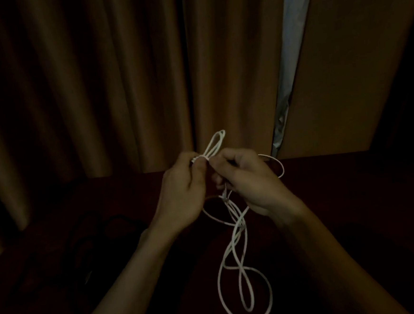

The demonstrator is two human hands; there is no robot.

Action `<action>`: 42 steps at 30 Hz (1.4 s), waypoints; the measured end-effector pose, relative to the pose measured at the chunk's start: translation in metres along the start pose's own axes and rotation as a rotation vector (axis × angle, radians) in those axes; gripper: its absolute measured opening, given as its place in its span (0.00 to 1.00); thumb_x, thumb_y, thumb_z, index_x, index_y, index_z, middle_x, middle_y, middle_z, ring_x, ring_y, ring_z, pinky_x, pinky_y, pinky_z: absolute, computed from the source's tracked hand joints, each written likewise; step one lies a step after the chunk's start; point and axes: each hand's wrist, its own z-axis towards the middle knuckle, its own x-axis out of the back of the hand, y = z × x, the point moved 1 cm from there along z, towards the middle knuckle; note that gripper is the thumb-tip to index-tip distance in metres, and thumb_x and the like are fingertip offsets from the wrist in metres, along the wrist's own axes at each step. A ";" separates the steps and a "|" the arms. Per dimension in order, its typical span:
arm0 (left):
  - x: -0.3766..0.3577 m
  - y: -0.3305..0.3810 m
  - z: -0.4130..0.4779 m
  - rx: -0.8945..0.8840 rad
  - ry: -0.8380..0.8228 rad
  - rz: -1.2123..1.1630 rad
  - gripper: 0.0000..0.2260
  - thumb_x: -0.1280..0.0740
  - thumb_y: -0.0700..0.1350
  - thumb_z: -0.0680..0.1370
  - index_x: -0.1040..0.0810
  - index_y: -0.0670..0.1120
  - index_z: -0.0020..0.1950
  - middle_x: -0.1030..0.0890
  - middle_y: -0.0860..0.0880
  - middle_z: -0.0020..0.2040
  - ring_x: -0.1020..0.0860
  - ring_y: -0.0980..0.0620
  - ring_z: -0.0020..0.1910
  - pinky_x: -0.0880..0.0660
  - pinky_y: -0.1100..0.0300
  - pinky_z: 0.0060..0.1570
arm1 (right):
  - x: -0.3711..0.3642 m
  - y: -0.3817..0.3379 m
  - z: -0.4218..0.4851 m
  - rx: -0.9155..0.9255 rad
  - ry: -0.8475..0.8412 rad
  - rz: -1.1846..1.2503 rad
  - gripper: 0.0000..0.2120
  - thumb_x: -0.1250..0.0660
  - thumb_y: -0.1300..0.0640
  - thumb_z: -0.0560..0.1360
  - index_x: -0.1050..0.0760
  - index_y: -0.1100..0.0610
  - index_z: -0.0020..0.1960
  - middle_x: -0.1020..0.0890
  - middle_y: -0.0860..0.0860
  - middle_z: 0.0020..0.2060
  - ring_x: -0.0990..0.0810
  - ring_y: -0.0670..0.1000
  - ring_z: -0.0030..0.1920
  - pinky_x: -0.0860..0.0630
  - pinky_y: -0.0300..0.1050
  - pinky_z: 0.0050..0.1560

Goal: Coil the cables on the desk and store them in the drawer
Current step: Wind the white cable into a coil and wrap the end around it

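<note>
Lowest in view, the slack of the white cable (239, 226) hangs below both hands in two long, crossing loops over the dark desk (328, 197), its bottom curve nearly at the frame's edge. Up from there the strands gather and run into the underside of the right hand (249, 178), whose curled fingers grasp the cable; another arc of it bows out past that hand's far side. The left hand (184, 191) is clenched too, thumb and fingertips pinching a tight white wrap of the cable just beside the right hand's fingertips. A narrow loop stands up above the point where the two hands meet.

Light is very poor. Left of the left hand, on the desk, lies what may be a black cable (112, 221), its outline barely readable. Brown curtains (96, 91) hang beyond the hands, with a pale strip (293, 38) showing through their gap.
</note>
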 end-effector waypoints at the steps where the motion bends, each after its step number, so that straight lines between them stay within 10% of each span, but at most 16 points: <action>1: -0.002 0.002 0.000 0.086 -0.006 -0.141 0.09 0.40 0.47 0.85 0.23 0.50 0.49 0.19 0.55 0.37 0.21 0.62 0.38 0.26 0.66 0.40 | 0.001 -0.001 0.000 0.001 0.006 0.031 0.10 0.36 0.61 0.83 0.23 0.62 0.44 0.24 0.52 0.30 0.26 0.43 0.30 0.29 0.33 0.32; 7: -0.002 0.018 0.002 0.357 -0.250 -0.782 0.17 0.45 0.45 0.87 0.27 0.44 0.41 0.28 0.51 0.31 0.30 0.56 0.27 0.39 0.68 0.26 | 0.009 0.007 -0.001 0.013 -0.002 0.057 0.17 0.26 0.52 0.75 0.25 0.66 0.48 0.19 0.67 0.37 0.27 0.51 0.30 0.31 0.50 0.38; 11: 0.001 0.008 0.003 0.383 -0.301 -0.762 0.14 0.43 0.43 0.85 0.28 0.44 0.42 0.30 0.51 0.32 0.36 0.58 0.27 0.44 0.65 0.27 | 0.013 0.018 0.001 0.086 0.007 -0.163 0.21 0.25 0.48 0.75 0.24 0.67 0.46 0.18 0.67 0.40 0.21 0.51 0.35 0.27 0.49 0.40; 16: 0.004 -0.012 0.008 0.461 -0.160 -0.702 0.12 0.42 0.42 0.84 0.26 0.44 0.42 0.30 0.51 0.31 0.36 0.58 0.26 0.45 0.66 0.26 | 0.041 0.037 0.004 -0.005 -0.306 -0.735 0.24 0.19 0.46 0.68 0.19 0.49 0.61 0.21 0.44 0.57 0.22 0.40 0.59 0.26 0.36 0.60; 23: 0.009 -0.032 0.012 0.506 -0.036 -0.590 0.08 0.42 0.41 0.85 0.25 0.42 0.53 0.28 0.51 0.33 0.31 0.61 0.26 0.40 0.71 0.23 | 0.083 0.039 0.008 -0.018 -0.131 -0.801 0.12 0.22 0.61 0.72 0.15 0.51 0.53 0.17 0.43 0.38 0.18 0.38 0.39 0.24 0.36 0.44; 30: 0.017 -0.031 0.012 0.513 0.012 -0.588 0.10 0.42 0.42 0.85 0.24 0.45 0.48 0.28 0.52 0.34 0.30 0.59 0.28 0.41 0.69 0.24 | 0.135 0.064 0.002 -0.369 -0.091 -1.125 0.14 0.23 0.39 0.70 0.16 0.49 0.43 0.14 0.47 0.43 0.16 0.47 0.48 0.22 0.43 0.49; 34: 0.006 -0.027 0.010 0.490 -0.016 -0.505 0.08 0.41 0.43 0.85 0.24 0.45 0.52 0.27 0.51 0.35 0.28 0.61 0.29 0.38 0.69 0.26 | 0.123 0.039 0.008 -0.304 -0.018 -1.480 0.13 0.27 0.45 0.74 0.18 0.53 0.51 0.16 0.55 0.53 0.19 0.58 0.57 0.24 0.46 0.54; 38: -0.001 -0.019 0.007 0.438 -0.055 -0.504 0.08 0.41 0.43 0.85 0.24 0.44 0.51 0.26 0.51 0.36 0.29 0.58 0.31 0.35 0.68 0.28 | 0.060 0.014 0.006 0.131 -0.004 -1.083 0.12 0.30 0.54 0.78 0.19 0.56 0.60 0.18 0.53 0.55 0.21 0.52 0.58 0.25 0.47 0.59; 42: -0.008 -0.013 0.003 0.402 -0.085 -0.542 0.10 0.42 0.41 0.85 0.24 0.43 0.49 0.23 0.45 0.39 0.26 0.55 0.35 0.29 0.64 0.31 | 0.005 0.021 0.003 0.012 -0.187 -0.453 0.10 0.35 0.45 0.81 0.23 0.51 0.54 0.15 0.46 0.44 0.16 0.46 0.43 0.22 0.49 0.47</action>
